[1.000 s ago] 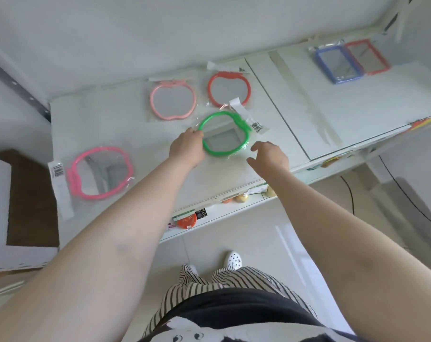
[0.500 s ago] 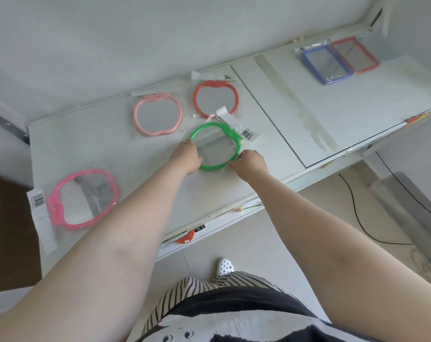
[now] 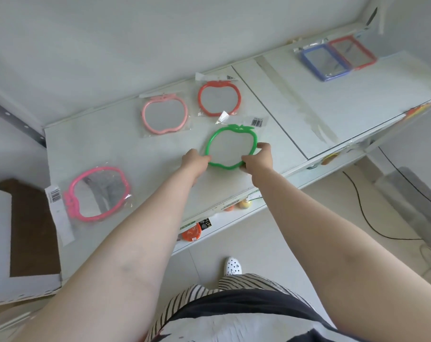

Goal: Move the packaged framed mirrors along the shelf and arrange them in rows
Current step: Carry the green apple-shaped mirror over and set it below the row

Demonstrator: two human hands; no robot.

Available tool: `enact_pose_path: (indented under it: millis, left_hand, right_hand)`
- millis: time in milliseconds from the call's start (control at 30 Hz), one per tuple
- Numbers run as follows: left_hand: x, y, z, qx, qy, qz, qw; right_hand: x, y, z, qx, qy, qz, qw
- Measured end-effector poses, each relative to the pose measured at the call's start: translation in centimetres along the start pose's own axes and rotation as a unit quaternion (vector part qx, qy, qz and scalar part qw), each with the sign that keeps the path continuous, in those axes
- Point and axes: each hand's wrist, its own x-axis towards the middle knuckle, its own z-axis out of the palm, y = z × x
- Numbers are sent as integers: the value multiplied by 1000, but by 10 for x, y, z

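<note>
Hands first: my left hand [image 3: 194, 161] pinches the left edge of the green mirror [image 3: 231, 146], and my right hand [image 3: 258, 157] pinches its lower right edge, thumb on the bottom of the frame and fingers curled round the right side. Each grip is pressed onto the green frame, so both are holding it. I cannot tell whether the mirror lies flat on the shelf [image 3: 125, 149] or is lifted a little off it.

That green mirror is apple-shaped, in a clear bag, with a barcode tag [image 3: 256, 122] at its top right. It sits toward the front of the left shelf panel, just below and slightly right of the red mirror [image 3: 219, 98]. The red mirror lies near the back edge, and the light pink mirror [image 3: 164, 114] lies beside it to the left, the two apart but side by side. Both are apple-shaped and bagged.

Well off to the left, near the front corner, lies the bright pink mirror [image 3: 98, 194], turned sideways with its stalk end pointing left and a long white label [image 3: 58, 213] hanging over the shelf end.

On the right shelf panel, far back, a blue rectangular mirror [image 3: 323, 62] and a red rectangular mirror [image 3: 352, 53] lie touching, the red one partly overlapping the blue.

Below the shelf edge I see small colourful items on a lower level, too small to name.
</note>
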Motion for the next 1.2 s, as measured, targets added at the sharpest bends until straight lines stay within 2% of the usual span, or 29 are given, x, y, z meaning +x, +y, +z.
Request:
enact_pose_path:
  millis: [267, 433, 533, 633, 833, 1033, 1200]
  left_hand:
    - [-46, -34, -23, 46, 0, 51, 998]
    - [-83, -66, -27, -78, -78, 7, 994]
    - [-105, -77, -22, -124, -112, -4, 986]
    - [-129, -81, -12, -113, -131, -5, 985]
    - [-167, -74, 10, -97, -159, 20, 982]
    - [-180, -60, 39, -80, -197, 17, 977]
    - [-186, -42, 79, -65, -197, 23, 978]
  right_hand:
    - [-72, 30, -17, -15, 28, -5, 999]
    - [-129, 66, -10, -2, 71, -22, 997]
    - [-152, 90, -20, 11, 128, -40, 991]
    - [-171, 110, -40, 12, 152, -32, 988]
    - [-197, 125, -80, 49, 143, -9, 989]
    - [-196, 130, -111, 66, 169, 0, 984]
    - [-188, 131, -150, 79, 188, 16, 979]
